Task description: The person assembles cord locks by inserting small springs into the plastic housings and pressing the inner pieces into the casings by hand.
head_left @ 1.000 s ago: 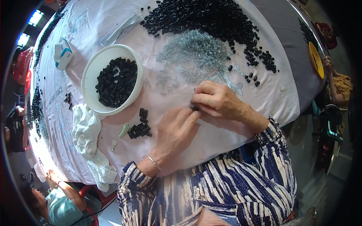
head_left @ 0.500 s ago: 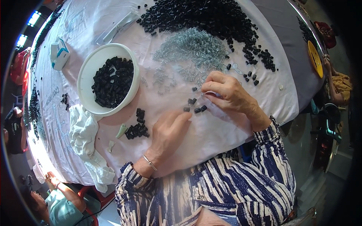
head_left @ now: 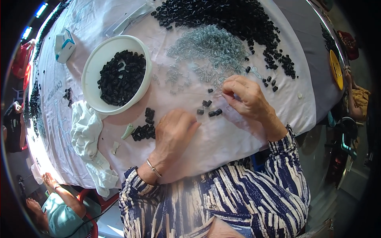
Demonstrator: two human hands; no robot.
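My right hand is pinched, thumb against fingers, at the near edge of a heap of small silvery springs. What sits between its fingertips is too small to make out. Left of that hand lie several small black cylindrical parts on the cloth. My left hand, smeared by motion, hovers low over the cloth beside a small cluster of black parts. Its fingers are too blurred to show a grip. Farther left stands a white round bowl holding many such black parts.
A large heap of black parts spreads behind the springs. A crumpled white cloth and a small carton lie left on the pale tablecloth. A yellow plate is at the far right. Another person sits lower left.
My left hand has shifted left, nearer the small black cluster. My right hand has moved slightly right, still pinched. The whole view has turned a little.
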